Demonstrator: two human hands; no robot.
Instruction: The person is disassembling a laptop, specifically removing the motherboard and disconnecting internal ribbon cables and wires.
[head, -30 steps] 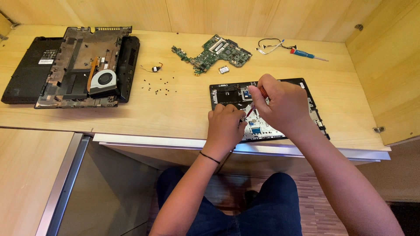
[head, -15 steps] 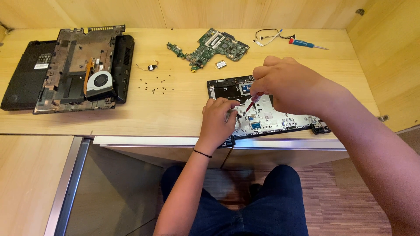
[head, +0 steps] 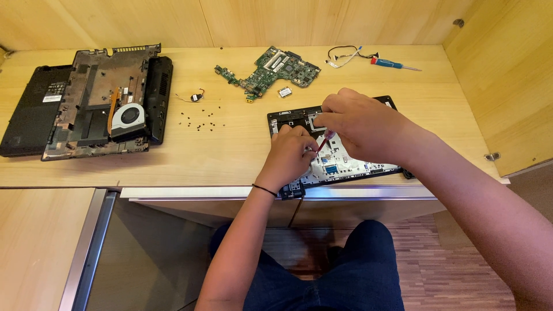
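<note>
A black laptop top cover (head: 380, 168) lies upside down near the desk's front edge, its silvery inner plate facing up. My left hand (head: 291, 156) rests on its left part, fingers curled and pressing down. Above the cover, my right hand (head: 360, 124) grips a small red-handled screwdriver (head: 325, 141), whose tip points down at the plate beside my left fingers.
A black laptop base (head: 92, 103) with a fan sits at the far left. Loose black screws (head: 199, 118) lie mid-desk beside a small wired part (head: 196, 96). A green circuit board (head: 271, 69), a cable (head: 345, 56) and a blue screwdriver (head: 394, 64) lie at the back.
My right hand has lifted from the cover and now holds the red screwdriver upright over it. My left hand has stayed on the cover's left part.
</note>
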